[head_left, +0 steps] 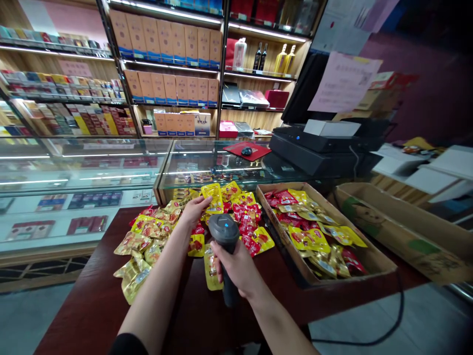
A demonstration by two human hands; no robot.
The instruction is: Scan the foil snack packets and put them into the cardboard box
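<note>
My right hand (236,264) is wrapped round the handle of a black barcode scanner (224,229), whose top shows a small blue light. My left hand (195,211) pinches the edge of a yellow snack packet (212,198) just beyond the scanner's head. Around both hands lies a loose heap of shiny packets: gold ones (133,273) to the left, red ones (247,217) to the right. One gold packet (213,271) lies beside the scanner's handle, partly hidden by my right hand.
An open cardboard box (373,273) of similar packets stands right of the heap, with another carton (417,246) beyond it. A glass display counter (199,172) borders the dark wooden table (92,276). Behind are a mouse (247,151), a till (314,148) and stocked shelves. A black cable (397,315) hangs at lower right.
</note>
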